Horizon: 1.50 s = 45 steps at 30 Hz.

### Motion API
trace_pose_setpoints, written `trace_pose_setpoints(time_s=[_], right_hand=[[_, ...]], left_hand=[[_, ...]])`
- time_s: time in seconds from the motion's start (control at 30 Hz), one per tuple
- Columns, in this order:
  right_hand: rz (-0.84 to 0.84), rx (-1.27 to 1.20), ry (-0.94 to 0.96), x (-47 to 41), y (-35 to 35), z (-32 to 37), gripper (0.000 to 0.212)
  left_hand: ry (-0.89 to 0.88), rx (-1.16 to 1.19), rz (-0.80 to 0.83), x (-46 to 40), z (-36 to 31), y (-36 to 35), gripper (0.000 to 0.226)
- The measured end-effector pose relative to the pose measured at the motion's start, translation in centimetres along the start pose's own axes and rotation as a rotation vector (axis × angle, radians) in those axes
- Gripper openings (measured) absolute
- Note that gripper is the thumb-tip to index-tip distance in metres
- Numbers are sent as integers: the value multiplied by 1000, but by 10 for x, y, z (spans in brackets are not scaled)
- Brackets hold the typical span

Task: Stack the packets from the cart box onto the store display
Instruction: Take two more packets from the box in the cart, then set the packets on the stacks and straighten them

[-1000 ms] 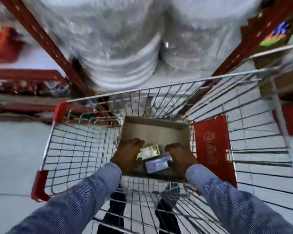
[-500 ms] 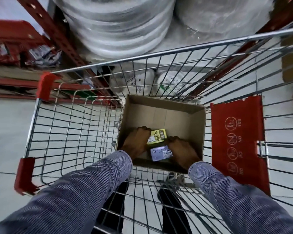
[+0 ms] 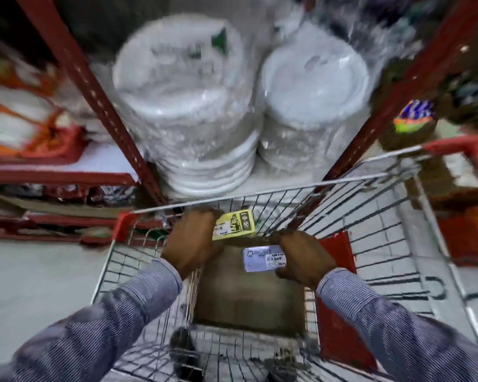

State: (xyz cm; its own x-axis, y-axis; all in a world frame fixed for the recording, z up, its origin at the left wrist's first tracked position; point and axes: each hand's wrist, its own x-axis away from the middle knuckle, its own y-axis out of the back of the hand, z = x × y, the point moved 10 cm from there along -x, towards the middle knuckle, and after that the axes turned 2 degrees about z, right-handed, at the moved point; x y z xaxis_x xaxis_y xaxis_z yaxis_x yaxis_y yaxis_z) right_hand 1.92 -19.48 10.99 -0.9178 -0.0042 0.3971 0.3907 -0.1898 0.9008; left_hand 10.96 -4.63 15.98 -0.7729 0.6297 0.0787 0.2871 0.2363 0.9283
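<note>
Lifted clear of the cardboard box since half a second earlier: both packets | left hand clamped on yellow packet | right hand gripping lilac packet | held above wire cart, before wrapped plate stacks.

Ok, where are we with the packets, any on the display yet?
None seen placed yet. In hand: the left hand holds a yellow packet and the right hand a pale blue-white packet, both lifted above the cardboard box in the cart. The visible part of the box floor looks bare, though blur makes that unsure. Left: carry both to the display and stack them; the shelf ahead shows wrapped plates.
</note>
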Motion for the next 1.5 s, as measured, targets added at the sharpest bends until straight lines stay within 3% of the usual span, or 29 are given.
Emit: trace_pose_setpoints(time_s=[0.17, 0.43, 0.67, 1.1, 1.5], right_hand=[[-252, -10, 33, 38, 138, 21, 41], [-568, 101, 70, 127, 336, 60, 45], [-850, 162, 82, 193, 465, 83, 47], [-1156, 187, -61, 197, 599, 51, 47], [-1127, 194, -117, 145, 621, 25, 45]], left_hand=[[-39, -72, -185, 12, -30, 135, 65], [-95, -157, -513, 52, -89, 350, 64], [-174, -208, -723, 73, -133, 469, 69], [-308, -227, -816, -2, -158, 554, 54], [-337, -303, -746, -74, -151, 550, 54]])
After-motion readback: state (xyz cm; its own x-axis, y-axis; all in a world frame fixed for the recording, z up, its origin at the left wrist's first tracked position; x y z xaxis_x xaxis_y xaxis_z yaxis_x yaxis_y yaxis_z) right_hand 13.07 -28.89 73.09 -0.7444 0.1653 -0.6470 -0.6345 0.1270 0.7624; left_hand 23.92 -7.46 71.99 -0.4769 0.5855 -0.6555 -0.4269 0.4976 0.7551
